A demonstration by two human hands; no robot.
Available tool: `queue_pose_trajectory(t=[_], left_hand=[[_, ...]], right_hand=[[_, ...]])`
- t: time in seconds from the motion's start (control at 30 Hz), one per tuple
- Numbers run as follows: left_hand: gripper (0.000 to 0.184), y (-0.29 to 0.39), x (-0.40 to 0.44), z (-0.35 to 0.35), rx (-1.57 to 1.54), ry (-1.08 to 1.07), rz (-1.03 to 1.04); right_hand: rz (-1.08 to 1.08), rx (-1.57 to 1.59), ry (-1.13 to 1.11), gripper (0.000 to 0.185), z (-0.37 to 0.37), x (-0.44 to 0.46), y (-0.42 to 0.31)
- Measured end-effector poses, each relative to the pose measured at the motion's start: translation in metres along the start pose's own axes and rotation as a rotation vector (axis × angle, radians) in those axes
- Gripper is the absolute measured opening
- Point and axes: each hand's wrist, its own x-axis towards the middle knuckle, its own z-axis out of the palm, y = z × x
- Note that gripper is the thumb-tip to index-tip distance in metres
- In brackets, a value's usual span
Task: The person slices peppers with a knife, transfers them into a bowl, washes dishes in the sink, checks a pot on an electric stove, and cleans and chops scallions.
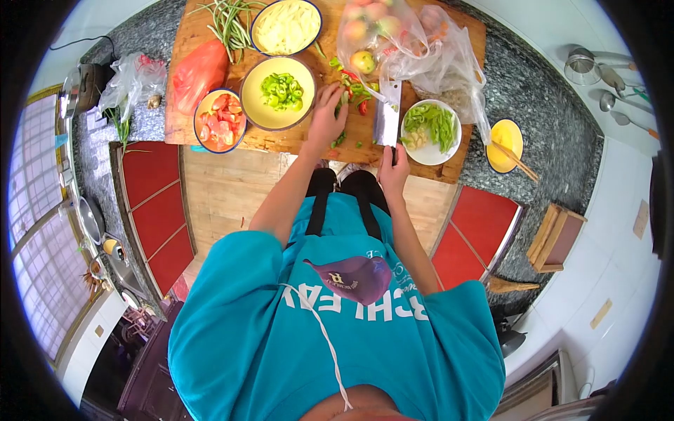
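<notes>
My right hand is closed round the handle of a cleaver, its broad blade lying over the cutting board and pointing away from me. To its left, my left hand is on the board with fingers bent together over a piece of green pepper, partly hidden under them. Cut red and green peppers lie just beyond its fingertips. Beside that hand stands a yellow bowl holding green pepper rings. Right of the blade is a white plate with sliced greens and chopped pale bits.
Also on the board are a bowl of tomato chunks, a bowl of pale shreds, green beans, a red bag and plastic bags with tomatoes. A yellow-filled bowl with chopsticks stands on the right counter.
</notes>
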Motion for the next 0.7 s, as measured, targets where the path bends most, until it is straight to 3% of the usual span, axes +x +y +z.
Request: queue_pose_trajectory(t=[0.13,0.23,0.37,0.43,0.7], left_hand=[[0.060,0.005,0.033,0.011,0.023,0.218,0.027],[0.056,-0.010,0.060,0.016,0.037,0.126,0.019],[0.050,-0.018,0.037,0.016,-0.007,0.115,0.009],[0.039,-0.008,0.009,0.009,-0.017,0.005,0.105],[0.041,0.023,0.022,0.012,-0.025,0.123,0.068]], right_hand=[[0.021,0.020,0.008,0.021,0.007,-0.002,-0.006],[0.026,0.027,-0.018,0.023,0.006,0.002,-0.003],[0.063,0.087,-0.015,0.021,0.007,0.007,-0.001],[0.005,0.051,-0.026,0.019,0.007,0.007,0.001],[0.018,0.036,-0.069,0.019,0.002,0.006,-0.001]])
